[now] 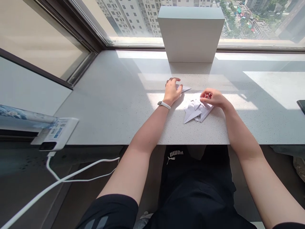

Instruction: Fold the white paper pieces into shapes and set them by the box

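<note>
My left hand [173, 90], with a pale band on its wrist, rests on the counter. Its thumb and fingers curve around a pointed piece of folded white paper [186, 88] whose tip sticks out to the right. Beside it lies a loose pile of folded white paper pieces [192, 112], several of them overlapping. Over the far right side of this pile is my right hand [213, 97], its thumb and forefinger closed in a pinch at a paper piece. The other fingers curl inward, and the fingertips partly cover what they grip.
A tall pale box [190, 38] stands against the window at the back of the speckled counter [107, 105]. A white device [58, 133] with a plugged-in cable [78, 167] sits at the left edge. Part of a dark object [302, 105] shows at far right.
</note>
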Demonstrator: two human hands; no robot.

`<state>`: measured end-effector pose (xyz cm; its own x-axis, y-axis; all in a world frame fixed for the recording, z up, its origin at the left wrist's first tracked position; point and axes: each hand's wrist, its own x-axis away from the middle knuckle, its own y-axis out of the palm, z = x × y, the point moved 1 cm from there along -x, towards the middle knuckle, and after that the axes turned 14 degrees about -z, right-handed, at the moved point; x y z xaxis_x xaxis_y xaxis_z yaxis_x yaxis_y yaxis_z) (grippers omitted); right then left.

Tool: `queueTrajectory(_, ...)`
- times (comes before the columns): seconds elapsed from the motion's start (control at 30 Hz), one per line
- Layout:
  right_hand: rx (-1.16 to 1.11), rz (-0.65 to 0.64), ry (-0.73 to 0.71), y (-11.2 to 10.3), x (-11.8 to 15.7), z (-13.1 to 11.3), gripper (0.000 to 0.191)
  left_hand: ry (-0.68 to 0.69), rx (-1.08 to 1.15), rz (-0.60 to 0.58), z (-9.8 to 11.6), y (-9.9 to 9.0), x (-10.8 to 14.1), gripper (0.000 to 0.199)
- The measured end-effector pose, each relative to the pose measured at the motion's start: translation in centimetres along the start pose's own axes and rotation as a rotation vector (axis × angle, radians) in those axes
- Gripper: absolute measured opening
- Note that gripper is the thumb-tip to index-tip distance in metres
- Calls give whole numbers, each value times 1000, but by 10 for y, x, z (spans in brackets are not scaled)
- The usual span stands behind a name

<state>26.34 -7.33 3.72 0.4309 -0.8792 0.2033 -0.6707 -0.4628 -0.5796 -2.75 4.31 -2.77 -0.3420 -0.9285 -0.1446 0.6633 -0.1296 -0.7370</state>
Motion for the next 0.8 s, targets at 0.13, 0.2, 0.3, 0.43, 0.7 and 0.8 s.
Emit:
queueTrajectory(0.13,-37,-33,-16,4,-2,2,33,13,-31,-76,12,-1,4,31)
queueTrajectory(0.2,-48,-35,-29,8,-4,3,36,45,-40,-91,17,-3,7,27)
queueTrajectory(0.3,-62,-18,-56,14,-7,2,37,158,-49,-108,27,-6,13,21)
queueTrajectory(0.43,-118,0,-71,19,-9,-1,32,302,-33,-218,42,-3,23,18)
queueTrajectory(0.7,-391,175,-112,2,-16,20,57,439,-117,-469,53,4,26,19)
queueTrajectory(0.8,-371,422,-80,0,-24,36,62,478,-108,-486,53,4,25,17)
